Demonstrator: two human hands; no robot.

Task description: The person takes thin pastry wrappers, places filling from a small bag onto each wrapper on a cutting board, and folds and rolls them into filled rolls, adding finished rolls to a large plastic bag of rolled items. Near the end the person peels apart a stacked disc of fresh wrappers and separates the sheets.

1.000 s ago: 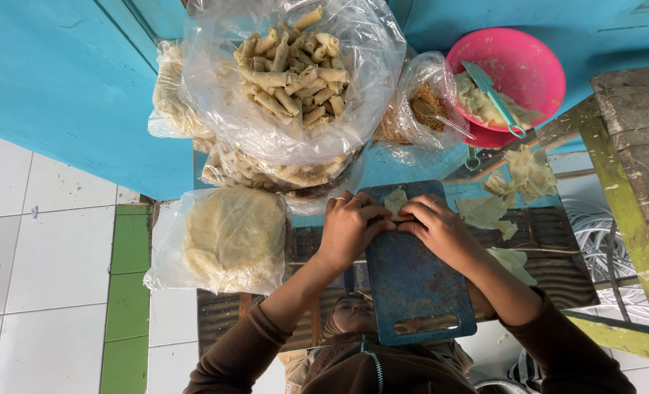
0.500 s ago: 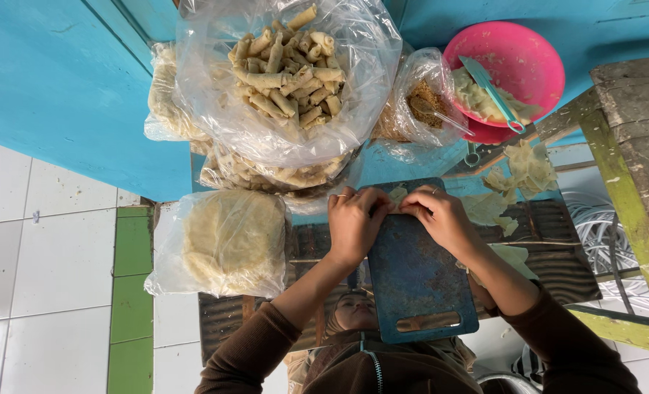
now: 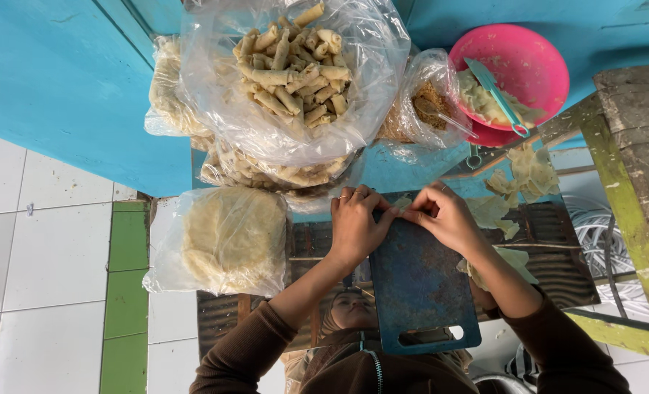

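Note:
My left hand (image 3: 355,228) and my right hand (image 3: 447,217) meet at the far edge of a dark blue cutting board (image 3: 420,292). Between the fingertips of both hands is pinched a small pale piece of dough wrapper (image 3: 402,205), mostly hidden by the fingers. Both arms wear brown sleeves. Just beyond the hands stands a large clear plastic bag (image 3: 291,69) full of rolled pastry sticks.
A bag of flat round wrappers (image 3: 229,241) lies to the left. Far right sits a pink bowl (image 3: 525,62) with filling and a teal spoon, beside a small bag of brown filling (image 3: 426,102). Loose wrapper pieces (image 3: 528,171) lie right of the board. A weathered wooden frame (image 3: 623,190) stands at the right edge.
Both hands stay at the board's far edge; the fingertips have drawn a little closer together over the wrapper. Nothing else has moved.

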